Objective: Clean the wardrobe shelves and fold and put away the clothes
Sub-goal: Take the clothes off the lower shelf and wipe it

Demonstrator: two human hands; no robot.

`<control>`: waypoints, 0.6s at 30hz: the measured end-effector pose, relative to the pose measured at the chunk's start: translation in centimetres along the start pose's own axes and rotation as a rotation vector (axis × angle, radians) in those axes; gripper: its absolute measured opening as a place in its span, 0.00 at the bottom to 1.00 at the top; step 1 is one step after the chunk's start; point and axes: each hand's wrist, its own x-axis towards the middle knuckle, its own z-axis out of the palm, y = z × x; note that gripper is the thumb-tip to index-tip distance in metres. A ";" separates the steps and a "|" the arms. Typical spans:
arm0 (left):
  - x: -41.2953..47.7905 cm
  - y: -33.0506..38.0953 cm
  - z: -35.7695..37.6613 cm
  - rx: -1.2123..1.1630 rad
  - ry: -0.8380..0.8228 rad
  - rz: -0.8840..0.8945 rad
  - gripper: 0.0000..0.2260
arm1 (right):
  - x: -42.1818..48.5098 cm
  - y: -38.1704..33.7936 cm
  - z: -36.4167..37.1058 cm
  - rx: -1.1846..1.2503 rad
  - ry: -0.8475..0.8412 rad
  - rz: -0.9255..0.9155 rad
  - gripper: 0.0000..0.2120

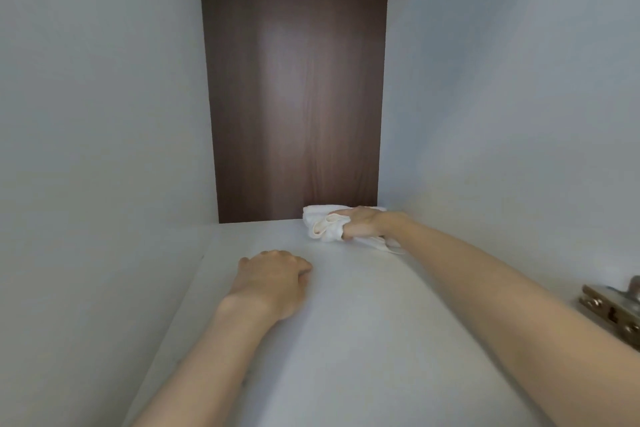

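Head view: white shelf [346, 340]; brown back panel [294, 80].

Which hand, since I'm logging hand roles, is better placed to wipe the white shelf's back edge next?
Right: the right hand grips the crumpled white cloth there; the left hand rests empty on the white shelf.

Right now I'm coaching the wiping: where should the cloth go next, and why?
Probably pull the cloth forward along the right side of the shelf. The right hand grips it at the back right corner, by the dark back panel, so it can't go farther; the left hand rests nearer the front, left of that lane.
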 end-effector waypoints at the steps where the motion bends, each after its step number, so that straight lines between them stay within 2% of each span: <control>1: 0.1 0.0 0.0 -0.006 -0.013 -0.010 0.17 | -1.0 0.2 0.1 0.027 -0.005 -0.002 0.29; 3: 0.1 0.0 -0.2 -0.010 -0.038 -0.030 0.18 | -5.8 -1.0 -0.1 0.076 -0.014 0.008 0.27; 6: 0.0 0.1 -0.3 -0.017 -0.075 -0.056 0.20 | -11.4 -1.4 -0.1 0.161 -0.070 0.002 0.14; 7: 0.0 0.1 -0.3 -0.023 -0.086 -0.065 0.21 | -12.8 -1.2 -0.1 0.171 -0.065 -0.023 0.13; 11: -0.3 0.2 -0.5 -0.004 -0.161 -0.070 0.23 | -17.7 -0.9 0.5 0.126 -0.020 -0.049 0.23; 14: -0.3 0.2 -0.4 0.003 -0.165 -0.067 0.23 | -21.2 -0.6 0.7 0.116 0.011 -0.060 0.22; 18: 0.2 -0.4 0.2 -0.006 -0.171 -0.039 0.23 | -25.1 -0.3 1.1 -0.054 0.043 -0.078 0.22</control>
